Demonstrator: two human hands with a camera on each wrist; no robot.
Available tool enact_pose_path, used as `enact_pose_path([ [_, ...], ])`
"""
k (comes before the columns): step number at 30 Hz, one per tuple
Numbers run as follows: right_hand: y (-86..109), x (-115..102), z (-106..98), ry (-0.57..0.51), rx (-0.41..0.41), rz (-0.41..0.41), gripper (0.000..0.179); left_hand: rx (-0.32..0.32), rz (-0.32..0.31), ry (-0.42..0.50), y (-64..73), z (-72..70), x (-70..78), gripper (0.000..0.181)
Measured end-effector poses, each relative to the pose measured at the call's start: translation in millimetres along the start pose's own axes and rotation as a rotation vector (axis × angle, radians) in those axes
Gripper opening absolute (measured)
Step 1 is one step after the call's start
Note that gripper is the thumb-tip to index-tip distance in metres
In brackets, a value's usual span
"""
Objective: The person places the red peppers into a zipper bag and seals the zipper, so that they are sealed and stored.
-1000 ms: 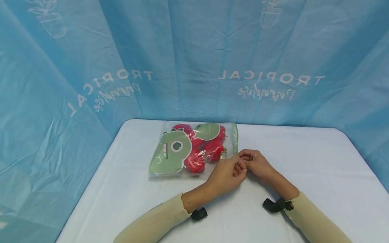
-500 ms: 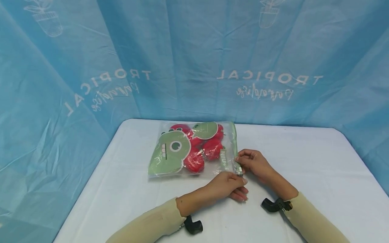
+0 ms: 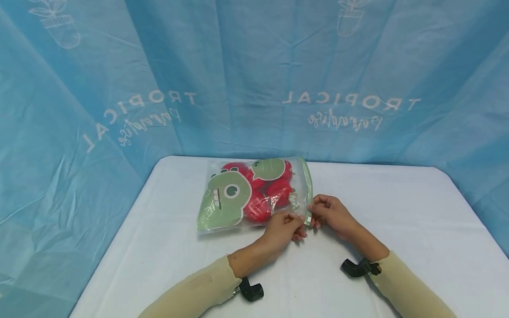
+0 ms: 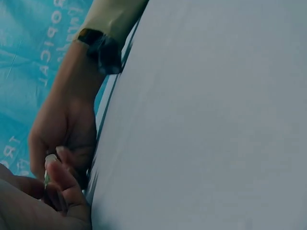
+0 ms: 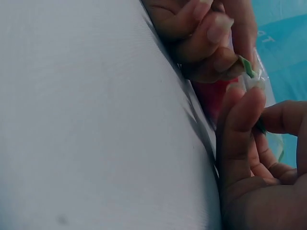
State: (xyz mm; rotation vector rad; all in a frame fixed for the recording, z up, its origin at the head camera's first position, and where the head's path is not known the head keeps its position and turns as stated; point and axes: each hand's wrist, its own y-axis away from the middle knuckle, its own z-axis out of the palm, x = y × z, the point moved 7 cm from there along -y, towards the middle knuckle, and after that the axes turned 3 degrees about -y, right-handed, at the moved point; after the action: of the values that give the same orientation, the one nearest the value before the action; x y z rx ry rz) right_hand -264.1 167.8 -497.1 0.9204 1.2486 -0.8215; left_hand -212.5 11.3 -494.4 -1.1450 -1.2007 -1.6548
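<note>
A clear zip bag [image 3: 222, 212] printed with green dinosaur heads lies flat near the far edge of the table. Several rounded red things [image 3: 256, 207] show through its plastic. Along its right side runs a green zip strip [image 3: 308, 181]. My left hand [image 3: 283, 232] pinches the bag at its near right corner. Just to the right, my right hand [image 3: 333, 215] holds the same strip between thumb and fingers, beside a small pale end piece [image 3: 309, 219]. In the right wrist view a bit of green strip [image 5: 247, 67] comes out of the left hand's fingertips, close to the right hand's fingers.
A white cloth covers the table [image 3: 397, 212]. Blue curtains [image 3: 254, 79] with mirrored white lettering hang behind and at the sides. Each wrist wears a black camera mount [image 3: 251, 290], close over the cloth.
My left hand has drawn back from the right hand's fingertips, dipped nearer, then moved left and up to the bag's corner. The strip now bends slightly; the right hand has barely moved.
</note>
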Motion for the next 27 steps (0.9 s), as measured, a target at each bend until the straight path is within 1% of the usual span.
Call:
enact_pose_path([
  [2,-0.2,1.4,0.9,0.006,-0.018,0.012,0.020,-0.006,-0.007,-0.022,-2.2,-3.3,1.8,0.017],
  [5,0.2,3.1,1.8,0.019,-0.063,0.029,0.018,-0.035,-0.004,-0.039,-4.8,-5.2,4.0,0.016],
  [8,1.9,2.6,4.2,0.036,-0.150,0.032,0.015,-0.047,0.009,-0.052,-7.0,-6.5,5.6,0.016],
  [11,4.4,0.9,7.9,0.044,-0.238,0.033,0.018,-0.042,0.015,-0.070,-9.0,-8.4,6.2,0.016],
  [13,5.6,0.2,9.5,0.042,-0.262,0.039,0.022,-0.039,0.008,-0.082,-9.3,-9.1,6.7,0.015],
  [19,4.9,0.7,7.3,0.024,-0.245,0.039,0.025,-0.042,-0.006,-0.124,-9.7,-10.4,6.8,0.013],
  [24,2.1,-0.6,1.3,0.014,-0.193,0.022,0.023,-0.034,-0.030,-0.137,-10.1,-11.4,5.5,0.013],
  [27,-0.6,-0.6,-2.7,-0.007,-0.164,0.024,0.023,-0.035,-0.029,-0.142,-10.3,-11.1,4.8,0.013],
])
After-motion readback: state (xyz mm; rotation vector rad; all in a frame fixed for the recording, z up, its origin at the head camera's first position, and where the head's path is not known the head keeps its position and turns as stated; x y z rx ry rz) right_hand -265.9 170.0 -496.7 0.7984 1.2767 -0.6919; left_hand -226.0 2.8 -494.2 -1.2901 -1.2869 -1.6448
